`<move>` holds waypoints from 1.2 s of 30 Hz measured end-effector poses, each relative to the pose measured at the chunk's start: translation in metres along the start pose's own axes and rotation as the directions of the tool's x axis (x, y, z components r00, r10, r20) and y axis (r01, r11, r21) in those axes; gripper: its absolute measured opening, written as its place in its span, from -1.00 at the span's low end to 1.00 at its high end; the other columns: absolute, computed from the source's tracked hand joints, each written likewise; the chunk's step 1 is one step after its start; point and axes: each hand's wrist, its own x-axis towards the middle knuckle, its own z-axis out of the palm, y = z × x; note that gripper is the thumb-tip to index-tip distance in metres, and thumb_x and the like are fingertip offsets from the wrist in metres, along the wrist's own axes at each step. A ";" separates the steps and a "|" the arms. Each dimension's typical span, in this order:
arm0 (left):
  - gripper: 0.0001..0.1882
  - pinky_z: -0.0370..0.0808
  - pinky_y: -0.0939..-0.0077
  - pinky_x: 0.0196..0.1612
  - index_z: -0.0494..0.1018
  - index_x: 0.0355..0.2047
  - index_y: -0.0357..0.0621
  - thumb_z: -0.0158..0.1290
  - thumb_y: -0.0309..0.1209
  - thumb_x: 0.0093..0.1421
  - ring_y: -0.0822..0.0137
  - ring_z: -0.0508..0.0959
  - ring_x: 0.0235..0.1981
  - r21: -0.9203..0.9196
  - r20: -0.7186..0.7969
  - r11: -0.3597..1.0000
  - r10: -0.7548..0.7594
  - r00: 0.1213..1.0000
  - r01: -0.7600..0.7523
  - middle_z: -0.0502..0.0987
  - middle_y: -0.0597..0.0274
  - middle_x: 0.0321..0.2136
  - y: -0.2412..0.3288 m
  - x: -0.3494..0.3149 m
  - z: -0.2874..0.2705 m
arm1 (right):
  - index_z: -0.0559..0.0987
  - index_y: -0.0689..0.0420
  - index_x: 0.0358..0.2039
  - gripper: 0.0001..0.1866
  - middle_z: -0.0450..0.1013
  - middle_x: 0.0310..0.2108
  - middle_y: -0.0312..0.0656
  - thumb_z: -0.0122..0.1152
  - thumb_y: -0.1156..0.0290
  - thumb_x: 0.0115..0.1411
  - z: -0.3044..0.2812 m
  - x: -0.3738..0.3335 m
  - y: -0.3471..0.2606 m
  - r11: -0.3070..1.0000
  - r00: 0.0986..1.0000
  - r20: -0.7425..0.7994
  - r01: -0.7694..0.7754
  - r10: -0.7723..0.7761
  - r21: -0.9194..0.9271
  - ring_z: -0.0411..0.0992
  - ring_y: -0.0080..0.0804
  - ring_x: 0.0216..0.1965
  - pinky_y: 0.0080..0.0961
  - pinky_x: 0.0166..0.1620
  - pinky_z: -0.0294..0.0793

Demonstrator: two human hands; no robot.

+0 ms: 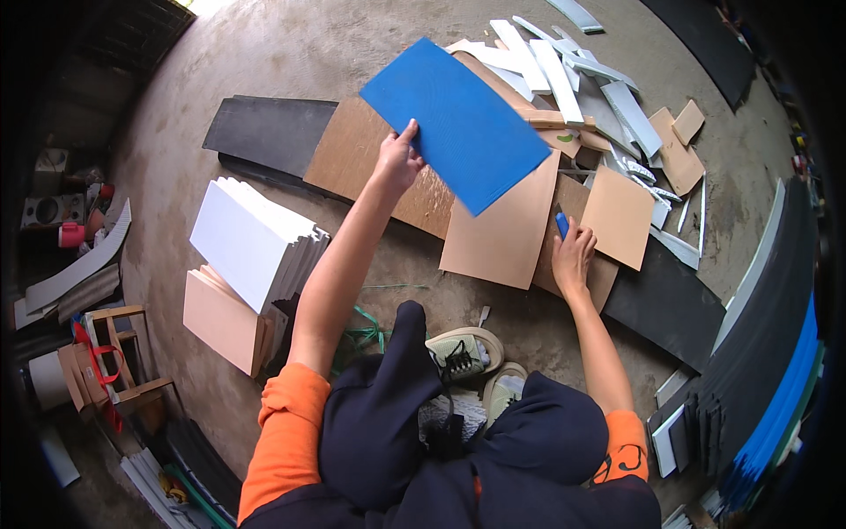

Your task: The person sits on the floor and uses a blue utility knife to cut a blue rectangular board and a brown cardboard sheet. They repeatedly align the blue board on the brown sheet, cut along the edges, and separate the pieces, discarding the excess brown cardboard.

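My left hand (401, 161) grips a rectangular blue sheet (458, 123) by its near left edge, thumb on top, and holds it tilted above the work boards. In my right hand (573, 257) is a blue-handled utility knife (561, 224), its tip pointing away from me. Beneath the blue sheet and partly covered by it lies a tan sheet (498, 242). A second tan sheet (619, 216) lies just beyond my right hand. Both rest on a worn brown wooden board (348, 150), which lies across long black sheets (264, 128).
White and tan offcuts (555, 75) are heaped at the far right. Left of me stand a stack of white panels (247, 234) and tan panels (225, 317). Large black sheets (749, 344) line the right side. Green strapping (361, 335) lies near my shoes (463, 351).
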 end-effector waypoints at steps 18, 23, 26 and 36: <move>-0.39 0.43 0.40 -0.04 -0.03 0.10 -0.10 0.03 -0.39 0.12 0.28 0.42 -0.08 -0.188 0.012 0.981 0.046 0.999 -0.043 0.36 0.11 -0.06 -0.075 -0.036 -0.020 | 0.21 0.09 -0.05 -0.69 0.33 -0.18 -0.18 -0.08 0.39 0.19 -0.020 0.061 -0.024 -0.412 0.849 0.489 -0.380 0.200 0.828 0.33 -0.31 -0.16 -0.25 -0.05 0.34; -0.42 0.31 0.43 0.04 -0.01 0.19 -0.10 -0.11 -0.26 0.21 0.28 0.31 0.05 0.452 0.376 0.890 -0.249 0.892 0.058 0.24 0.12 0.08 -0.039 -0.033 -0.044 | 0.26 0.09 -0.09 -0.72 0.34 -0.17 -0.22 -0.09 0.31 0.21 -0.033 0.068 -0.004 -0.106 0.797 0.603 -0.597 0.033 0.795 0.34 -0.39 -0.15 -0.32 -0.10 0.35; -0.50 0.29 0.54 0.01 0.17 0.11 -0.18 -0.04 -0.34 0.17 0.41 0.33 -0.02 0.606 0.444 0.789 -0.230 0.866 -0.102 0.31 0.15 0.02 -0.056 -0.034 -0.040 | 0.29 0.11 -0.12 -0.73 0.36 -0.18 -0.26 -0.07 0.29 0.21 -0.007 0.076 -0.007 0.017 0.765 0.636 -0.641 0.101 0.767 0.34 -0.47 -0.15 -0.33 -0.10 0.34; -0.47 0.40 0.60 -0.12 0.21 0.09 -0.11 0.04 -0.50 0.08 0.42 0.46 -0.23 0.658 0.219 0.715 0.118 0.969 -0.236 0.45 0.14 -0.15 -0.119 -0.084 -0.050 | 0.19 0.40 0.06 -0.34 0.28 -0.03 0.07 0.21 0.38 0.00 0.034 0.047 -0.013 0.558 0.914 0.382 -0.388 0.135 0.733 0.31 -0.25 -0.02 -0.43 0.02 0.27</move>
